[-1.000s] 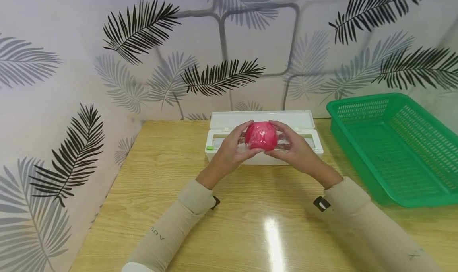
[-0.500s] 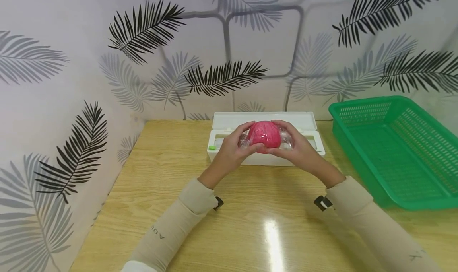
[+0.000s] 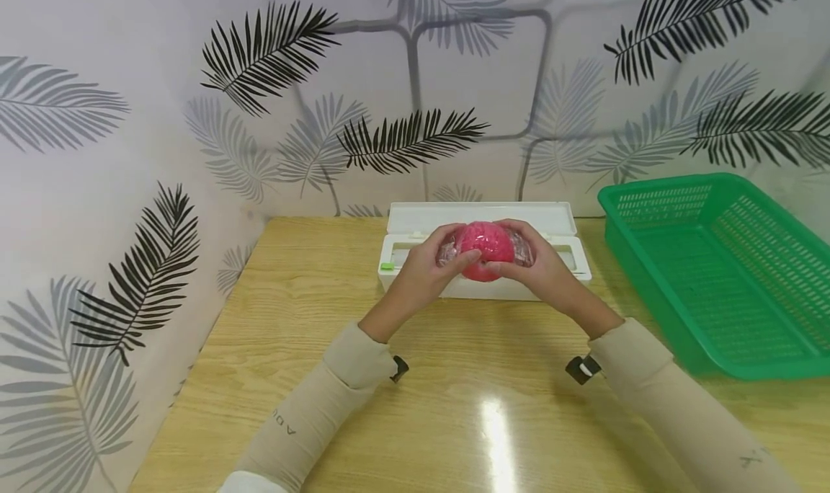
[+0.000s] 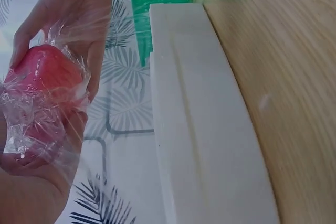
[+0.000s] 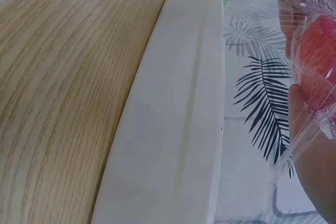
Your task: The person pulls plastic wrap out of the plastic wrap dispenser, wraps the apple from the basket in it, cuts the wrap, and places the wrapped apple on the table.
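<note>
Pink film-wrapped fruit (image 3: 488,241) is held by both hands (image 3: 423,268) (image 3: 546,269).

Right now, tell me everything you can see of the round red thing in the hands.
The round red thing is pinkish red and glossy, perhaps an apple, though I can't be sure. Clear, crinkled plastic wrap covers it, bunching loosely at both sides. It sits between the left hand and right hand, which grip it from opposite sides through the wrap. It is held up in the air, apart from the white box.
</note>
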The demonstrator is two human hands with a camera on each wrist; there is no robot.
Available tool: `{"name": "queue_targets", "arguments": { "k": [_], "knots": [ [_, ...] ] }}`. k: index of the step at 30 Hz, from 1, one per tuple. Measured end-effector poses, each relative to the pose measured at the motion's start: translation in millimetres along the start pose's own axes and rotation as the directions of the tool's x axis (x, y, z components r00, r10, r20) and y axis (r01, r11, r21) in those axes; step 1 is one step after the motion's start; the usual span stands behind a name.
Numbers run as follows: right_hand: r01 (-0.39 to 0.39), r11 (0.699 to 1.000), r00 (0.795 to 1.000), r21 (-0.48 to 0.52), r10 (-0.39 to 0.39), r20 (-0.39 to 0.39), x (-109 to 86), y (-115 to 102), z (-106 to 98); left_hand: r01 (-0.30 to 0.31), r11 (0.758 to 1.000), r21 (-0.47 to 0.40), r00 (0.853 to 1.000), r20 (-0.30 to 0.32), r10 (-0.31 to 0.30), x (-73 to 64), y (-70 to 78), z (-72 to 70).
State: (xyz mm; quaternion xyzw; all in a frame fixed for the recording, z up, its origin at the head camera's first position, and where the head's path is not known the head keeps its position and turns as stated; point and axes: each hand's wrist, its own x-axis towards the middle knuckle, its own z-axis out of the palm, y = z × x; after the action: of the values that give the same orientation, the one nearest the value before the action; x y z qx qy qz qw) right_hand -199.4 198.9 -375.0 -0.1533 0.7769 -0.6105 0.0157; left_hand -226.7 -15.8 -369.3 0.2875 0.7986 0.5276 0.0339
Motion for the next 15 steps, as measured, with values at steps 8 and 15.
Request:
{"name": "queue_targets", "arguments": {
  "k": [8, 15],
  "knots": [
    [-0.056, 0.996, 0.997, -0.065, 0.052, -0.049, 1.6, -4.9, 1.7, -0.154, 0.982, 0.112, 0.986, 0.087, 0.144, -0.4, -3.3, -2.2],
    [-0.096, 0.989, 0.992, -0.111, 0.085, -0.098, 1.6, -9.4, 3.5, -0.392, 0.849, 0.355, 0.92, 0.127, 0.372, 1.9, -4.1, -1.2]
  ]
}}
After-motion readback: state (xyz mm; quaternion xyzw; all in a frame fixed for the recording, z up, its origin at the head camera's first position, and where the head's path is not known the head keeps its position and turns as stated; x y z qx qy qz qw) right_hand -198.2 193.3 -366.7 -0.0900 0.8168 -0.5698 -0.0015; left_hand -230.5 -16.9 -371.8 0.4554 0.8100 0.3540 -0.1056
